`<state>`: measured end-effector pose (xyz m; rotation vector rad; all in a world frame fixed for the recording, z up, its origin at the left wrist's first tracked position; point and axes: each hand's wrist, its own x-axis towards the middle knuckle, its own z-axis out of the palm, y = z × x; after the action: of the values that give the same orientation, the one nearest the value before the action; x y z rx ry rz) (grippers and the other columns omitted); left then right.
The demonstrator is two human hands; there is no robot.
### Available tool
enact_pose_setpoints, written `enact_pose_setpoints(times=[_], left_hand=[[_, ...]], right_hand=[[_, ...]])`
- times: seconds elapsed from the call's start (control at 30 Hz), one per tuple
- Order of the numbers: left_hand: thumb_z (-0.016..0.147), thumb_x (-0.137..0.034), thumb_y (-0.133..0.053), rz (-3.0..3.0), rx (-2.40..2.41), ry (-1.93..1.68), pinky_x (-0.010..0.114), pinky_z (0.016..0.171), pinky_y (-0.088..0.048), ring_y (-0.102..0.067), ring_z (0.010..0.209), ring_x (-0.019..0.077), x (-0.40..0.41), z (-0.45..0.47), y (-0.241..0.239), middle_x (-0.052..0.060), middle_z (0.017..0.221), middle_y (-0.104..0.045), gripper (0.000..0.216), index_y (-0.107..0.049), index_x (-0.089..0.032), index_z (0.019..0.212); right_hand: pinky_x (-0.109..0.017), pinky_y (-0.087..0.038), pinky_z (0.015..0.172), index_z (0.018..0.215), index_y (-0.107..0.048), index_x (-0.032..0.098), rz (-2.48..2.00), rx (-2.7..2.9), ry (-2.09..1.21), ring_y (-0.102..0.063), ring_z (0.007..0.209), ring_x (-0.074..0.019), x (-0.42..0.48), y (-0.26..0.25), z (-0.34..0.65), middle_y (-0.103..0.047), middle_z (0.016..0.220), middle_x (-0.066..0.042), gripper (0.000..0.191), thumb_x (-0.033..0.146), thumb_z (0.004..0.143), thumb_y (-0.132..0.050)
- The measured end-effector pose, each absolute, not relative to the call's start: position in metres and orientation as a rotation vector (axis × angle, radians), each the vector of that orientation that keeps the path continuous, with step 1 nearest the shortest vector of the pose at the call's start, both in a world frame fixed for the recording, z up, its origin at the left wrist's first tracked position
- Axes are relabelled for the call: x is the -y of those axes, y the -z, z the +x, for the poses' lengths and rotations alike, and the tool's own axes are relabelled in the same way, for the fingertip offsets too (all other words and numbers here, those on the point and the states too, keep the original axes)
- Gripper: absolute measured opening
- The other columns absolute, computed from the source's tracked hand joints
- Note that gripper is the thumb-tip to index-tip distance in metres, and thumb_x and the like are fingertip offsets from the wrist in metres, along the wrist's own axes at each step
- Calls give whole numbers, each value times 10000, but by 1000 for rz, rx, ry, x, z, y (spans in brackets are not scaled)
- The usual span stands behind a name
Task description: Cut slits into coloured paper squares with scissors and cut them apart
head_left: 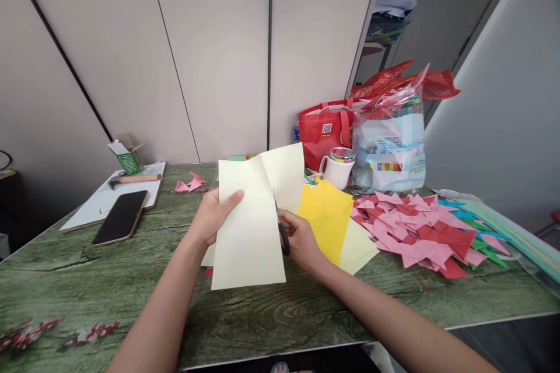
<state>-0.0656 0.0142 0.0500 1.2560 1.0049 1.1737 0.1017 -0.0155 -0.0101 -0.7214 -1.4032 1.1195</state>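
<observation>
My left hand (pixel 213 214) grips the left edge of a pale cream sheet of paper (pixel 249 233), thumb on its front face. The sheet is held up above the table and is partly cut along its length from below. My right hand (pixel 300 239) is closed around the dark handle of a pair of scissors (pixel 284 238), whose blade sits in the slit. To the right of the cut, the upper part of the sheet folds away. Behind my right hand lie yellow sheets (pixel 326 218) and another cream sheet (pixel 359 247).
A heap of pink and red folded paper pieces (pixel 420 233) covers the table's right side. Behind stand a white mug (pixel 338 170), a red bag (pixel 324 137) and a stuffed plastic bag (pixel 389 151). At left lie a phone (pixel 120 217), a hammer (pixel 135 179) and a small green box (pixel 126 155).
</observation>
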Motion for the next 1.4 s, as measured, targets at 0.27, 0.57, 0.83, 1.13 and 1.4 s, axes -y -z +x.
enact_pose_setpoints(times=[0.27, 0.57, 0.83, 1.13, 1.4], left_hand=[[616, -359, -661, 1331, -1112, -1236, 291, 512, -486, -614, 566, 188, -12, -65, -53, 53, 665, -674, 304, -610, -129, 807], [631, -323, -648, 1370, -1140, -1242, 268, 483, -480, -607, 544, 171, -9, -63, -55, 54, 675, -672, 229, -616, -134, 758], [618, -295, -654, 1279, -1175, -1180, 290, 479, -475, -603, 521, 179, -12, -65, -55, 46, 635, -665, 240, -592, -136, 787], [631, -305, -645, 1322, -1133, -1212, 266, 474, -476, -606, 549, 174, -11, -65, -55, 49, 680, -668, 246, -598, -141, 808], [645, -304, -631, 1317, -1116, -1214, 286, 493, -485, -619, 592, 190, -12, -65, -52, 60, 758, -676, 250, -588, -159, 844]], right_hand=[[-264, -461, 631, 933, -598, 169, -671, 1369, -1186, -592, 691, -152, 11, 12, 103, -651, 812, -31, 317, 216, 623, -652], [-253, -470, 627, 940, -600, 177, -681, 1410, -1216, -594, 704, -145, 12, 9, 104, -651, 815, -21, 294, 221, 650, -616], [-248, -472, 612, 938, -596, 177, -689, 1454, -1191, -597, 725, -157, 9, 12, 105, -654, 809, -24, 322, 217, 621, -636], [-250, -469, 609, 907, -611, 173, -709, 1427, -1243, -596, 666, -144, 11, 9, 105, -655, 758, -13, 283, 206, 626, -618], [-291, -490, 658, 930, -606, 183, -688, 1393, -1260, -602, 775, -182, 10, 10, 103, -659, 832, -21, 310, 222, 622, -619]])
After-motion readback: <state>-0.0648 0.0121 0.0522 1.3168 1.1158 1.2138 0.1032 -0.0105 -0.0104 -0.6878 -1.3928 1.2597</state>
